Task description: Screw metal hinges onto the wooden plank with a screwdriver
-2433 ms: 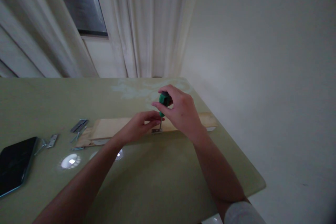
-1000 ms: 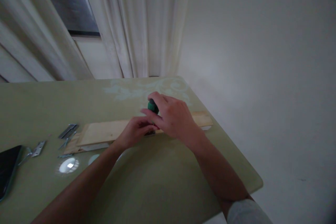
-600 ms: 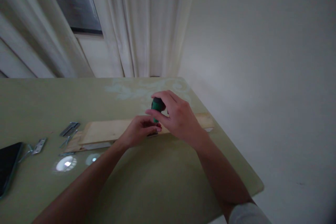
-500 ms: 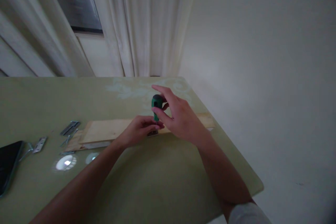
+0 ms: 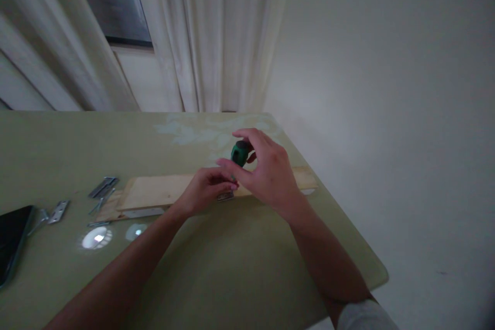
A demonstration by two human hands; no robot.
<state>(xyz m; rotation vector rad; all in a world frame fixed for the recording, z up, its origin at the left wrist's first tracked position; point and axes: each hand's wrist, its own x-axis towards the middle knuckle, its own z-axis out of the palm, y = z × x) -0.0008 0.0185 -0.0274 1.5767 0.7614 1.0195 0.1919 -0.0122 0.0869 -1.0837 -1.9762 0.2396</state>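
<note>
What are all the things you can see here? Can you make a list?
screwdriver: one, green handle, upright over the plank's near edge, in the right hand
plank: one, pale wood, flat across the middle of the table
small metal plate: one, silver, at the plank's near edge under the screwdriver
loose metal pieces: a few, silver, on the table left of the plank
phone: one, black, at the table's left edge
table: one, light green
curtain: white, behind the table
window: one, dark, upper left
wall: off-white, right side
left hand: one, fingers at the screwdriver's lower end on the plank
right hand: one, fingers around the green handle
</note>
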